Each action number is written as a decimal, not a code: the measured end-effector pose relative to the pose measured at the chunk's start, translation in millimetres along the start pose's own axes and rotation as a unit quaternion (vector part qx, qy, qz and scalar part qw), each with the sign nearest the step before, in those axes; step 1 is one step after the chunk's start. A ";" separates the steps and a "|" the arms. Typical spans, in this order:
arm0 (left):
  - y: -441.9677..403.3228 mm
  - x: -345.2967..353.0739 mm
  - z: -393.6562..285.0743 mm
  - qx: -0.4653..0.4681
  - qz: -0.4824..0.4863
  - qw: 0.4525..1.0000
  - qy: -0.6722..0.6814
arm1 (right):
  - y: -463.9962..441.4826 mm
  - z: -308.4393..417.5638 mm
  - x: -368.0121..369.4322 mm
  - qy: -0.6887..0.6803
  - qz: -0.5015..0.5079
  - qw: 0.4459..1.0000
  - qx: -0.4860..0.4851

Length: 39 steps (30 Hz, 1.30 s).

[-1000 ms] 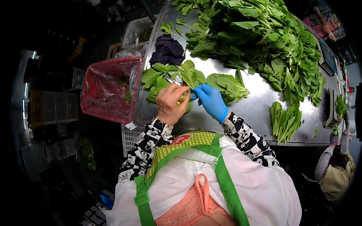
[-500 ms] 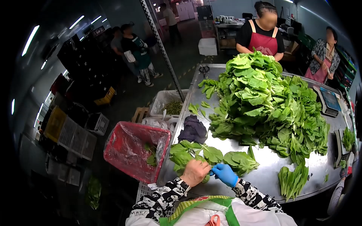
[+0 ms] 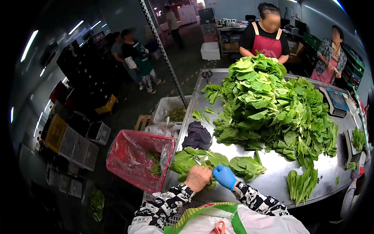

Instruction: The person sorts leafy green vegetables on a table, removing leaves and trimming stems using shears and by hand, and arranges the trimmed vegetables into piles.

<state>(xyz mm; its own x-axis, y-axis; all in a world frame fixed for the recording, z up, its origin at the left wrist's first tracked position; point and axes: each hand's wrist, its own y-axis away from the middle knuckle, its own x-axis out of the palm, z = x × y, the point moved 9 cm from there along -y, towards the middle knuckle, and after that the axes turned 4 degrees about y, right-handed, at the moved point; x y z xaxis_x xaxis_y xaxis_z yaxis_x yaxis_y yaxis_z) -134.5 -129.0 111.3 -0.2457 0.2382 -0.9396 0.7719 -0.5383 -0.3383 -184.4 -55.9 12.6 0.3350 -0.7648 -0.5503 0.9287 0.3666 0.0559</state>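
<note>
My bare left hand (image 3: 198,178) is closed around leafy greens (image 3: 182,163) at the near edge of the metal table (image 3: 272,186). Broad leaves spread out beyond its knuckles and below its fingers. Right beside it, my right hand (image 3: 224,176) in a blue glove has its fingers curled together, close against the left fingertips. What the gloved fingers pinch, if anything, is hidden. A small bunch of greens (image 3: 247,167) lies just right of the glove. Behind the left hand sits a crumpled dark cloth (image 3: 197,135).
A large heap of greens (image 3: 269,113) covers the table's middle. One more bunch (image 3: 302,185) lies at the right, near scales (image 3: 336,102). Left of the table stands a red plastic-lined bin (image 3: 134,156) with some leaves inside. A co-worker in a red apron (image 3: 267,46) stands behind the heap.
My gloved right hand has rotated and its fingers have curled in more, beside my left hand. The left hand keeps its grip on the greens. The whole view has shifted slightly.
</note>
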 end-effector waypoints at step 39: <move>55.2 13.7 81.3 -0.394 -0.092 0.459 0.791 | 66.6 -170.4 -169.6 0.240 -0.116 0.961 0.072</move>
<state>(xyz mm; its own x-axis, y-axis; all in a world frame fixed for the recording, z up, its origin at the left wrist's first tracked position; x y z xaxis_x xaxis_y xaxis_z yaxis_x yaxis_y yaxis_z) -142.9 -221.1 75.5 -0.0977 0.8453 0.5252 0.9489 -0.0800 0.3053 -206.4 188.4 -32.3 0.0363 -0.4714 -0.8812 0.9935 0.1121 -0.0190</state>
